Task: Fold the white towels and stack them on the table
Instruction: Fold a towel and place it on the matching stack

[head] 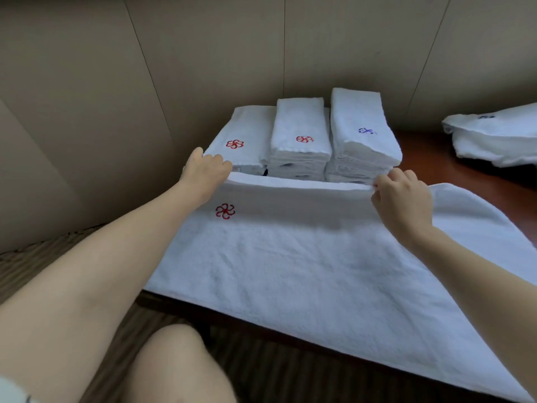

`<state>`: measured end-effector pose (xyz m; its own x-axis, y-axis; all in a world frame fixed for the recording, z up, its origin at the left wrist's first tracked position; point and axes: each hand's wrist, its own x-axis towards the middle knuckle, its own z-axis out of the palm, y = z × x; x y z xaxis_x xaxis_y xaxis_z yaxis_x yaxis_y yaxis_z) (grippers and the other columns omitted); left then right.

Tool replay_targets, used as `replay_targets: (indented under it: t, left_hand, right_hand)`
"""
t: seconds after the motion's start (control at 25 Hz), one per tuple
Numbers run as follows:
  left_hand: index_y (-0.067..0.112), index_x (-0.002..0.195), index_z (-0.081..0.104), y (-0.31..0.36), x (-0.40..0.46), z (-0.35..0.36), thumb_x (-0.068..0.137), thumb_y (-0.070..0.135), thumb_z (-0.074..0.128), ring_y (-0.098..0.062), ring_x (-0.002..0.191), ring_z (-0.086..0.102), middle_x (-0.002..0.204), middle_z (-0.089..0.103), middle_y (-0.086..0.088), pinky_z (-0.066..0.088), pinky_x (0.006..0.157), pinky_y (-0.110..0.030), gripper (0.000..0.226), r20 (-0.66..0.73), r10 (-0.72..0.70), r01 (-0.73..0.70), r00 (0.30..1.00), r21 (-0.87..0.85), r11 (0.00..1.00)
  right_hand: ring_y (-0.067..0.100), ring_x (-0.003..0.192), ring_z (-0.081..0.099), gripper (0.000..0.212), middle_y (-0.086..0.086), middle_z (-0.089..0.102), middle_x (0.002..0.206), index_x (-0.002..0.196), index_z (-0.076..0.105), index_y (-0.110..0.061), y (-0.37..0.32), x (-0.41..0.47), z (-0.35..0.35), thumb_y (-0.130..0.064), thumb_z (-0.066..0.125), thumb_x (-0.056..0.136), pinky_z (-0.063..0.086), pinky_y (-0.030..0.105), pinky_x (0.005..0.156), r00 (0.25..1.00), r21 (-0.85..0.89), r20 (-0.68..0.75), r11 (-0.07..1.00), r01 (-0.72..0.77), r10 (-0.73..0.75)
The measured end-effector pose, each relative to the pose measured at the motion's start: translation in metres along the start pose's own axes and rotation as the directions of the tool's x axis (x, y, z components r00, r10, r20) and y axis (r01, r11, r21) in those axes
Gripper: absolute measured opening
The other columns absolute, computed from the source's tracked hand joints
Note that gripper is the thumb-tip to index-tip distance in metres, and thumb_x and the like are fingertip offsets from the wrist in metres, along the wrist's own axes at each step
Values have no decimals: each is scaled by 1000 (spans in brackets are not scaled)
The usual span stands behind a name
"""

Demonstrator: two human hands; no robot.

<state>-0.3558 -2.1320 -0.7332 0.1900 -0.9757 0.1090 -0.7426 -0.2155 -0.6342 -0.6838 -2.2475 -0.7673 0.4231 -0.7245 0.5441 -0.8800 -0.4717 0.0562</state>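
Head view: three stacks done; left hand and right hand pinch a half-folded towel; a pile waits.

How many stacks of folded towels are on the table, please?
3, side by side at the back: left stack, middle stack, right stack. Their lower layers are partly hidden.

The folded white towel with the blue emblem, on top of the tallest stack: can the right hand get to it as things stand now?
Probably yes: the folded white towel with the blue emblem lies just beyond the right hand, nothing between them, but that hand grips the spread towel's edge.
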Motion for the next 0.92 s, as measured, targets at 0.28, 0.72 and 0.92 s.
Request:
replay_targets:
  t: [0.28, 0.72, 0.92]
  left_hand:
    - [16, 128, 41, 14, -60, 1, 94, 3, 41, -23, 114, 50, 124, 50, -6, 34, 91, -32, 36, 403, 133, -149, 905, 10, 989]
    - [15, 130, 48, 184, 15, -168, 95, 26, 54, -23, 114, 48, 132, 49, -4, 37, 84, -27, 37, 56, 585, -407, 809, -666, 626]
    - [12, 122, 52, 289, 29, -203, 93, 42, 52, -26, 104, 53, 119, 53, -7, 45, 83, -36, 42, -128, 584, -512, 801, -651, 560]
  right_hand:
    - [32, 71, 53, 9, 9, 58, 74, 74, 67, -8, -1, -82, -1, -3, 73, 69, 41, 36, 61, 949, 76, 147, 960, 269, -278]
    - [31, 101, 61, 22, 14, 67, 101, 99, 68, -7, 135, -92, -18, -12, 52, 87, 44, 29, 84, 734, 402, 420, 616, -677, 534]
    - [30, 80, 62, 23, 13, 67, 76, 67, 60, -8, 177, -95, -13, -10, 43, 81, 52, 33, 71, 549, 489, 472, 314, -814, 689]
